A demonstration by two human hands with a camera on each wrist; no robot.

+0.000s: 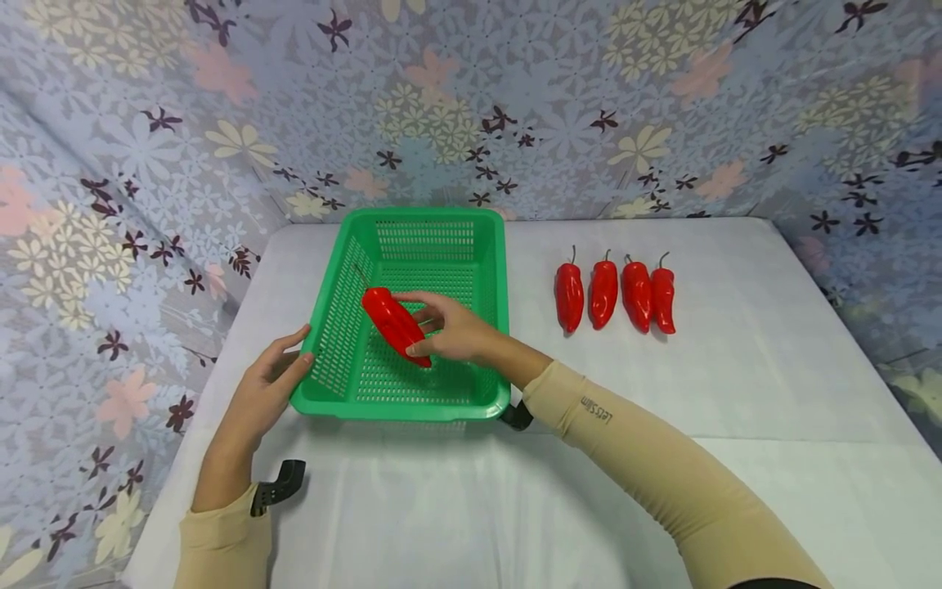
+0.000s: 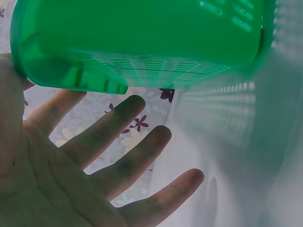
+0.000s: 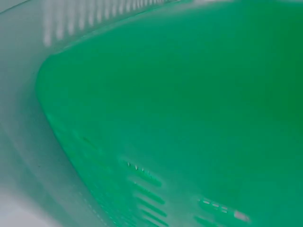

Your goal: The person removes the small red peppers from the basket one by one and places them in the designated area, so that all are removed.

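Note:
My right hand point(image 1: 458, 329) reaches over the green basket point(image 1: 401, 411) and holds a red pepper point(image 1: 396, 325) between thumb and fingers. The pepper slants, its thin stem toward the upper left, its tip beside my thumb. At the basket's left rim is my left hand point(image 1: 266, 384), thumb and forefinger touching the edge. The left wrist view has that hand's other fingers point(image 2: 135, 161) spread and straight below the rim. Only the basket's slotted outer wall point(image 3: 165, 118) fills the right wrist view; the right hand is hidden there.
Several red peppers point(image 1: 604, 293) lie in a row, stems away from me, to the right of the basket. A white cloth point(image 1: 736, 360) covers the table. Floral fabric point(image 1: 515, 106) hangs behind and at both sides.

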